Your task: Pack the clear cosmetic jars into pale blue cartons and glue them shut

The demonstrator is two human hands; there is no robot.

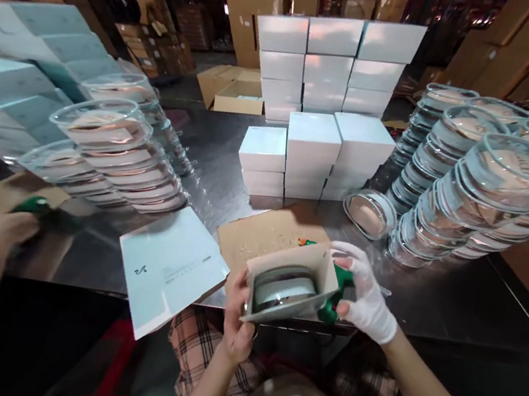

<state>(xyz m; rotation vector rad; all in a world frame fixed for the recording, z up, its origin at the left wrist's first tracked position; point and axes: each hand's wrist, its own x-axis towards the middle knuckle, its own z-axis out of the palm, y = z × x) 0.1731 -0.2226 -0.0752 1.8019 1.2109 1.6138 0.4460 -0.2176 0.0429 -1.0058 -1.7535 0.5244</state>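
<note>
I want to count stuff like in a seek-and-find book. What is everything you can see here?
Open box: one, grey-white, held in both hands; a round glass thing sits inside.
Flat box: one, white, lying at the table's near edge.
White boxes: many, stacked mid-table.
Pale boxes: many, blue-grey, stacked far left.
Glass lids: many, clear, stacked right; more stacked left.
Single lid: one, clear, flat by the right stacks.
Cardboard sheet: one, brown, on the table.
Brown cartons: many, behind.
Another person's hand: one, far left, on a green tool.
Left hand: bare, grip on the open box.
Right hand: white glove, holding the box and something green.
</note>
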